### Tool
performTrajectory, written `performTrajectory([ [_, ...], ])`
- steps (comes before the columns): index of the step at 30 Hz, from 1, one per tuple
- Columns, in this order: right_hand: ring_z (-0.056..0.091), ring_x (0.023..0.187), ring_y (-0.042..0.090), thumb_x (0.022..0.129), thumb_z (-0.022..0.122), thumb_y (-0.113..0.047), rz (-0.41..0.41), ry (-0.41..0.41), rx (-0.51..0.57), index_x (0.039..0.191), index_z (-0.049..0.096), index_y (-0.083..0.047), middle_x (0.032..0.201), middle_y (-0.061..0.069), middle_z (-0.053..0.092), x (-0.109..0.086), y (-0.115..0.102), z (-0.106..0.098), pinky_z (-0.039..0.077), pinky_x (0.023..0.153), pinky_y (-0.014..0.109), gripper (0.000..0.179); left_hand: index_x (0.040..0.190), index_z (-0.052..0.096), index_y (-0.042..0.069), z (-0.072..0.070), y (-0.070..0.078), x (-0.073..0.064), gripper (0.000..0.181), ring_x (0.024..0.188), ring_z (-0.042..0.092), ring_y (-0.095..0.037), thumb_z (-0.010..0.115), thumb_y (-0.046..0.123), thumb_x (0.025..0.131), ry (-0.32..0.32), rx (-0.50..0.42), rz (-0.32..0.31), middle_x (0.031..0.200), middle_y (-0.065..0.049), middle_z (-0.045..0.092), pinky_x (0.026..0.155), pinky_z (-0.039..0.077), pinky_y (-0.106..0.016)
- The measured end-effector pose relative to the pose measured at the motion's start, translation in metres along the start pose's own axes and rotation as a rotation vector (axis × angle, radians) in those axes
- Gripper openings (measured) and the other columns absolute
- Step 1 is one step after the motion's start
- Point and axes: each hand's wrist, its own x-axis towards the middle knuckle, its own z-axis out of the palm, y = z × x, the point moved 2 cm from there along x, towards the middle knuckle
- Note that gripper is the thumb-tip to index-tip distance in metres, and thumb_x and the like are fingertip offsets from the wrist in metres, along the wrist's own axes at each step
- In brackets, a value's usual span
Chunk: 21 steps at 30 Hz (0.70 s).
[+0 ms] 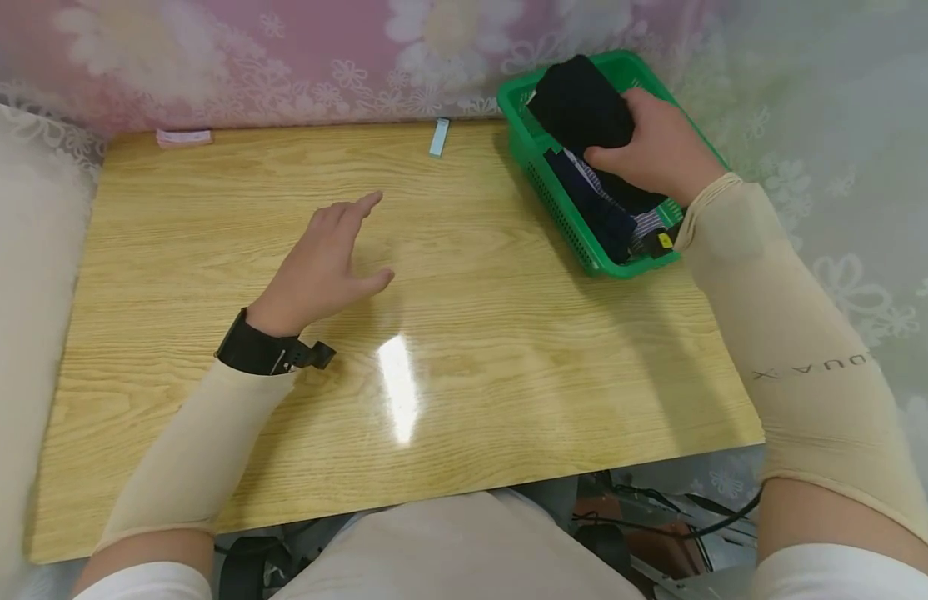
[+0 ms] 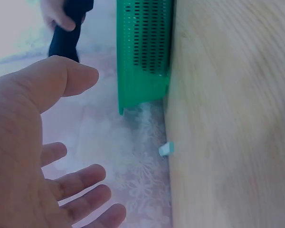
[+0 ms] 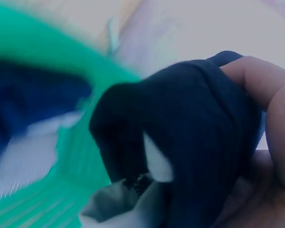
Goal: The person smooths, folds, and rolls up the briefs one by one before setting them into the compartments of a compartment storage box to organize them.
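My right hand grips a folded black garment between thumb and fingers, over the green plastic basket. In the right wrist view the black cloth bulges up, and a pale inner layer shows in its folds. Navy folded cloth and a striped piece lie in the basket under it. Above the left half of the wooden table, my left hand is held with fingers spread apart and holds nothing. The left wrist view shows its thumb and fingers apart too.
A black item with a yellow label sits in the basket's near end. At the table's back edge lie a light blue strip and a pink flat piece. A flowered curtain hangs behind.
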Motion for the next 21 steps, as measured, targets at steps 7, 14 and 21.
performTrajectory([
  [7, 0.023, 0.148, 0.056, 0.099, 0.057, -0.051, 0.131, -0.128, -0.105, 0.161, 0.006, 0.009, 0.165, 0.034, 0.013, 0.029, 0.070, -0.004, 0.027, 0.114, 0.069, 0.100, 0.166, 0.019, 0.022, 0.004, -0.013, -0.008, 0.093, 0.144, 0.033, -0.040, 0.074, 0.039, 0.094, -0.029, -0.017, -0.047, 0.153, -0.018, 0.042, 0.109, 0.036, -0.059],
  [14, 0.026, 0.142, 0.061, 0.100, 0.053, -0.057, 0.176, -0.310, -0.154, 0.159, 0.004, 0.013, 0.161, 0.040, 0.014, 0.041, 0.118, 0.017, 0.028, 0.111, 0.072, 0.104, 0.166, 0.020, 0.021, 0.014, -0.017, -0.015, 0.090, 0.144, 0.034, -0.041, 0.073, 0.039, 0.095, -0.077, -0.031, -0.067, 0.155, -0.018, 0.041, 0.107, 0.039, -0.057],
  [21, 0.023, 0.142, 0.062, 0.101, 0.047, -0.059, 0.182, -0.477, -0.265, 0.158, 0.002, 0.015, 0.160, 0.043, 0.012, 0.042, 0.115, 0.022, 0.027, 0.112, 0.072, 0.104, 0.165, 0.022, 0.018, 0.017, -0.016, -0.019, 0.087, 0.148, 0.031, -0.042, 0.073, 0.036, 0.096, -0.098, -0.029, -0.075, 0.160, -0.018, 0.037, 0.111, 0.036, -0.059],
])
